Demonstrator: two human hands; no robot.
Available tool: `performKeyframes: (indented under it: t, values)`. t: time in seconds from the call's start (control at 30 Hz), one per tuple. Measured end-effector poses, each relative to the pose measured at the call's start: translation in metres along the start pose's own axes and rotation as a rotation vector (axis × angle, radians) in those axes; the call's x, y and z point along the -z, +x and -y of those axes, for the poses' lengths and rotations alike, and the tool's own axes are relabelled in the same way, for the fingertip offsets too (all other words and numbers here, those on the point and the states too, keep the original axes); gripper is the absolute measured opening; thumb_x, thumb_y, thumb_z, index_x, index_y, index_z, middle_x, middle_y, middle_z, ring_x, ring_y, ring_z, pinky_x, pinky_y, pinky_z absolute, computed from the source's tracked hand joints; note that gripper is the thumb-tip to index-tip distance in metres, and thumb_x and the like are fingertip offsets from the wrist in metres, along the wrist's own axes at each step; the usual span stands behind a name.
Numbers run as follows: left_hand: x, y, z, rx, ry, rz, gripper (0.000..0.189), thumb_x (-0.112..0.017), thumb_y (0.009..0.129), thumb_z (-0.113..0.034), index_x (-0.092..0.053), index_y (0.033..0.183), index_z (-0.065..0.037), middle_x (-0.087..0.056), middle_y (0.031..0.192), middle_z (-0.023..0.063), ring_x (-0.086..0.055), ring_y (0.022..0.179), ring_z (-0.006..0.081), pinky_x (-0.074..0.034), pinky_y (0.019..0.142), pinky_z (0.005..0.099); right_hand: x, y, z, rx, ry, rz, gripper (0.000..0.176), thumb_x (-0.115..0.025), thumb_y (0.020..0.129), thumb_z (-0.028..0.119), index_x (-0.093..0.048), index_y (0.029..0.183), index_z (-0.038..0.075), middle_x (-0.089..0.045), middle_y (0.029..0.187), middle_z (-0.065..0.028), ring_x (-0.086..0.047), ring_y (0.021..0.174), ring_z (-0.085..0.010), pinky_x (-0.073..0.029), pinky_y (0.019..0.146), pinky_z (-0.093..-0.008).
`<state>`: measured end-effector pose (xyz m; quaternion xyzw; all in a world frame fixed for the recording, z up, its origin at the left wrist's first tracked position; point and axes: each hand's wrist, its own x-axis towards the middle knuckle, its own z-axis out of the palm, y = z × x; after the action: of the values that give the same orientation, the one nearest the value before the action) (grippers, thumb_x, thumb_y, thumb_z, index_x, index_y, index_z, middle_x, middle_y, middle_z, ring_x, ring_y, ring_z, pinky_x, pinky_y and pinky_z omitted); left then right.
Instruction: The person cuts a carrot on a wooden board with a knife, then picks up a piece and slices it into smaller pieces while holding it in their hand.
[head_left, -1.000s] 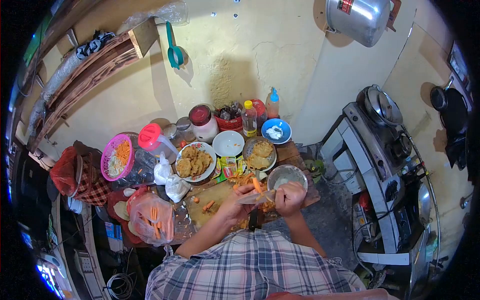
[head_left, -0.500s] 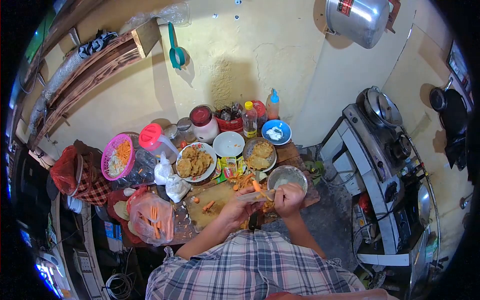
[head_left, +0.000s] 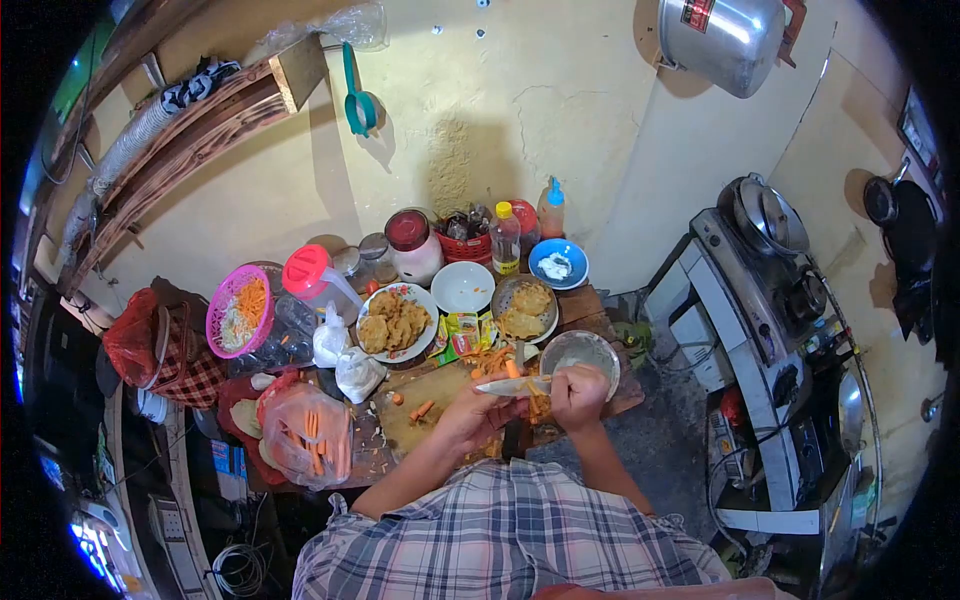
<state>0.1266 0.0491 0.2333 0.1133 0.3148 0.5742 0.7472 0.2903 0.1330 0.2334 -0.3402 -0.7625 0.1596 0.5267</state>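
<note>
My right hand (head_left: 577, 400) is closed round the handle of a knife, whose pale blade (head_left: 508, 386) points left across my left hand. Closed on a carrot (head_left: 514, 369), my left hand (head_left: 472, 418) sits at the front of the worktable; an orange end of the carrot shows just past the blade, and the rest is hidden. Orange peelings (head_left: 488, 362) lie beyond the hands. Under them is a wooden cutting board (head_left: 425, 388) with small carrot scraps (head_left: 423, 409). A grey bowl (head_left: 608, 350) stands right behind my right hand.
At left lie a plastic bag of carrots (head_left: 305, 445) and a pink basket of shredded vegetables (head_left: 240, 313). Behind stand a plate of fritters (head_left: 398, 318), a white bowl (head_left: 463, 288), a blue bowl (head_left: 558, 264) and a yellow-capped bottle (head_left: 506, 240). A gas stove (head_left: 745, 270) is at right.
The knife blade has risen slightly and lies flatter across the carrot. The carrot's end looks more upright. Both hands stay in nearly the same place, and the whole view has shifted slightly.
</note>
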Motion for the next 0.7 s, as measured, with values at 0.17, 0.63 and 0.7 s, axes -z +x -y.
performKeyframes:
  t: [0.17, 0.63, 0.7]
  values:
    - [-0.003, 0.001, 0.005, 0.007, 0.047, -0.062, 0.031, -0.059, 0.087, -0.005, -0.05, 0.116, -0.003, -0.058, 0.111, 0.0109, -0.061, 0.098, 0.0223, -0.053, 0.087, 0.0317, -0.005, 0.001, -0.002, 0.03, -0.031, 0.016, 0.024, -0.054, 0.068, 0.007, -0.047, 0.046, 0.003, -0.045, 0.045, -0.0128, -0.045, 0.04, -0.0296, -0.036, 0.044, -0.0389]
    - [0.008, 0.008, 0.0, 0.009, 0.059, 0.052, 0.028, -0.059, 0.087, -0.006, -0.054, 0.114, 0.0, -0.061, 0.105, 0.0094, -0.062, 0.091, 0.0194, -0.053, 0.084, 0.0284, -0.018, -0.001, -0.017, -0.002, -0.009, -0.039, 0.024, -0.053, 0.069, 0.006, -0.047, 0.046, 0.003, -0.044, 0.045, -0.0139, -0.045, 0.041, -0.0306, -0.035, 0.043, -0.0398]
    - [0.007, 0.01, 0.004, 0.029, 0.069, 0.037, 0.028, -0.059, 0.088, -0.007, -0.054, 0.114, 0.0, -0.061, 0.105, 0.0091, -0.062, 0.091, 0.0191, -0.052, 0.083, 0.0278, -0.022, -0.002, -0.012, -0.009, -0.036, -0.028, 0.025, -0.053, 0.07, 0.007, -0.047, 0.046, 0.003, -0.044, 0.045, -0.014, -0.045, 0.04, -0.0306, -0.036, 0.043, -0.0398]
